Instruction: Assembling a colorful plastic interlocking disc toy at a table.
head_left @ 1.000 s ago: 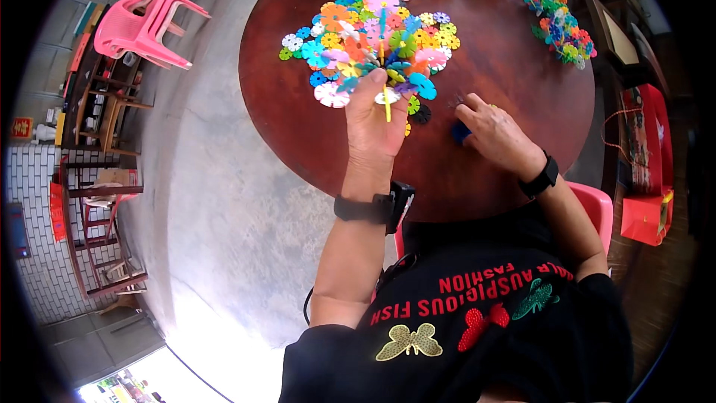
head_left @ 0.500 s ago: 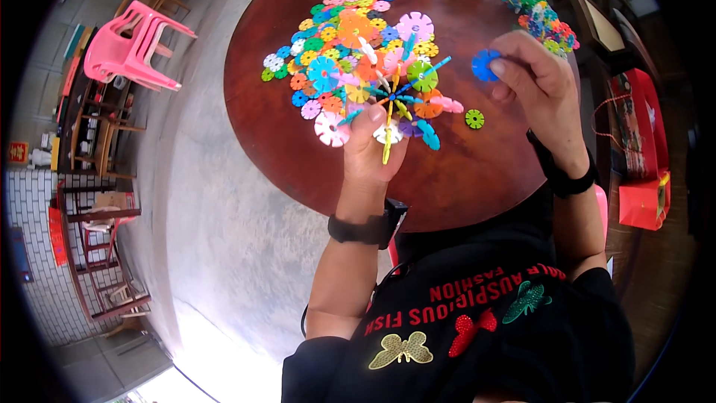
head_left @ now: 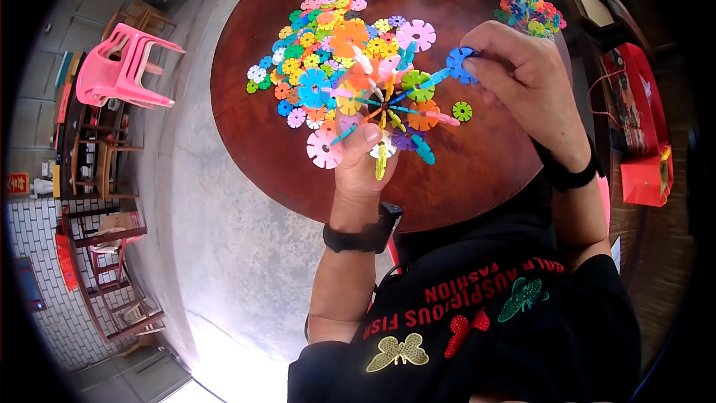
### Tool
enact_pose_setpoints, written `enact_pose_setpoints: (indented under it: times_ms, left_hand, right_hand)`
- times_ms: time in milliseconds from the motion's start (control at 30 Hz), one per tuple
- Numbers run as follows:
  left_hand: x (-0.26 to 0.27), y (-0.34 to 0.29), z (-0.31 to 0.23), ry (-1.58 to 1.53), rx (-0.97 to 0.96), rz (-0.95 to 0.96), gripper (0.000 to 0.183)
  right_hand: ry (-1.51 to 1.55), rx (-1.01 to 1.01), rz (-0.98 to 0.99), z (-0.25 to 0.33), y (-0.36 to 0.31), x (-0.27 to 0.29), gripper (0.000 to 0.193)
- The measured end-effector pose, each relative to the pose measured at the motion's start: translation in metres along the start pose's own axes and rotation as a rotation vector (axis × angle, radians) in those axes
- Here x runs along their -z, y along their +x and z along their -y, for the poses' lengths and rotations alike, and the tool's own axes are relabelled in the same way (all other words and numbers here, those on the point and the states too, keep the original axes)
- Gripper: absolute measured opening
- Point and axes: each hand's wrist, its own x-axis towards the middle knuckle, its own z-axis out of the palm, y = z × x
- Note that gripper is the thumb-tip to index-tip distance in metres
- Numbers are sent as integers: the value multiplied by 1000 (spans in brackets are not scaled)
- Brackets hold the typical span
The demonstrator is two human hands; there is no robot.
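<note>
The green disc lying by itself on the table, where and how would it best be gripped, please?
Probably by opposite edges of its rim, pinched from above and the lower right: the green disc lies flat on the table, its rim showing all round, while in this view spokes of the colourful assembly come close on its left.

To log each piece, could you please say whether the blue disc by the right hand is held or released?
Held: the right hand pinches the blue disc, its thumb covering one edge.

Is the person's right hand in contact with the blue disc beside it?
Touching. The head view shows the right hand pinching the blue disc, its thumb overlapping the disc's right edge.
</note>
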Motion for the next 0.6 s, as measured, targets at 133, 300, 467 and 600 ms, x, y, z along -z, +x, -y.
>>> enact_pose_setpoints:
  times_ms: [133, 300, 467, 600]
  left_hand:
    - [1, -3, 2, -24, 14, -45, 73]
    - [0, -5, 3, -45, 31, -68, 71]
    - [-4, -4, 0, -23, 14, -60, 71]
    - [-3, -3, 1, 22, 27, -24, 77]
  right_hand:
    - [-59, -64, 99, 6, -2, 10, 11]
    - [-30, -95, 94, 10, -4, 13, 12]
    - [-45, -73, 93, 10, -3, 14, 12]
    - [-60, -92, 119, 10, -4, 17, 12]
